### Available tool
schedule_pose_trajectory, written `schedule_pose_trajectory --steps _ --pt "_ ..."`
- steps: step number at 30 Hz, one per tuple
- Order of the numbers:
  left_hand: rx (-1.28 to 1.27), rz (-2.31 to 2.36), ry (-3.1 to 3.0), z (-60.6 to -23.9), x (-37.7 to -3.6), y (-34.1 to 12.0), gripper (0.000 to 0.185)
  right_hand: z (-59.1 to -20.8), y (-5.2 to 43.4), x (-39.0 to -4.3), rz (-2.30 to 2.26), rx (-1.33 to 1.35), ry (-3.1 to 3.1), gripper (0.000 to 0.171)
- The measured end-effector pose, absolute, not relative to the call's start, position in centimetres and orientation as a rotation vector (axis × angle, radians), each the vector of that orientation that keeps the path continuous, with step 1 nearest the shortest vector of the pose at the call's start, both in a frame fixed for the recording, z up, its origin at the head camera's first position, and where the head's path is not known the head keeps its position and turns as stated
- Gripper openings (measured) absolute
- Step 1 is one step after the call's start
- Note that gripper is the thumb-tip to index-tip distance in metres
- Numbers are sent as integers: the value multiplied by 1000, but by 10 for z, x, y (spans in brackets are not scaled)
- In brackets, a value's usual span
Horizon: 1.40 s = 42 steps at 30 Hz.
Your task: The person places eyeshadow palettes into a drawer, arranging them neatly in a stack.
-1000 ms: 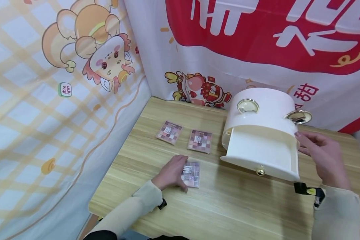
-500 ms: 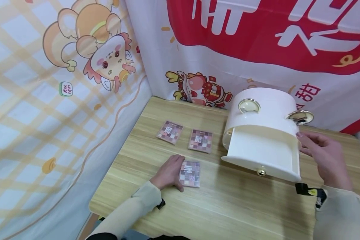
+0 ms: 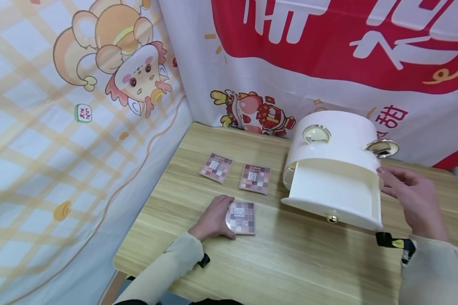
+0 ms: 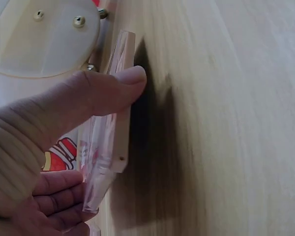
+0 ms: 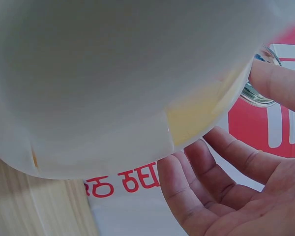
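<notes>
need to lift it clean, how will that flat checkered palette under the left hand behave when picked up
The palette looks thin, flat and rigid, so it should stay stiff, not flop. Lying flush on the wooden table, it is probably hard to get under; the left hand tips one edge up with its thumb. Its clear glossy lid may be slippery.

Two checkered palettes (image 3: 216,167) and (image 3: 255,178) lie flat, side by side but apart, toward the far left part of a light wooden table (image 3: 290,262). Behind the table hangs a white banner (image 3: 328,55) with a large red shape, white characters and a small cartoon figure (image 3: 253,113) at its lower edge. On the left hangs a yellow plaid cloth (image 3: 61,148) printed with a cartoon animal (image 3: 118,59).
</notes>
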<state>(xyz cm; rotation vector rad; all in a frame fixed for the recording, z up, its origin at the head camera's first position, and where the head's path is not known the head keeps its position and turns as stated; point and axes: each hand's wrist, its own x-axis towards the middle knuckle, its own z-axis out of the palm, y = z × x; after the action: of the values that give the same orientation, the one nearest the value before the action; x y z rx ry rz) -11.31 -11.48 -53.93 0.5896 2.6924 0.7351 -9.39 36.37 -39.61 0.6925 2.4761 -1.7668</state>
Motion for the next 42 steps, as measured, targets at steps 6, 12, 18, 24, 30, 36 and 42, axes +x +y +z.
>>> schedule_pose_trajectory --steps 6,12,18,24,30,36,42 --pt "501 877 2630 -530 -115 -111 125 -394 365 -93 -1764 710 2472 43" --pt "493 1000 2603 -510 -119 -111 126 -393 362 -92 -1757 729 2470 45" --pt "509 1090 2576 -486 -123 -109 126 -394 360 -94 -1743 739 2490 46" --pt "554 1148 2584 -462 -126 -107 123 -395 360 -94 -1751 737 2496 49" --pt "610 1195 2558 -441 -130 -104 121 -396 361 -92 -1773 731 2500 52" --pt "615 1253 2529 -417 -133 -103 115 -395 361 -92 -1770 724 2496 52" --pt "679 1371 2476 -398 -138 -100 108 -395 360 -92 -1750 726 2505 51"
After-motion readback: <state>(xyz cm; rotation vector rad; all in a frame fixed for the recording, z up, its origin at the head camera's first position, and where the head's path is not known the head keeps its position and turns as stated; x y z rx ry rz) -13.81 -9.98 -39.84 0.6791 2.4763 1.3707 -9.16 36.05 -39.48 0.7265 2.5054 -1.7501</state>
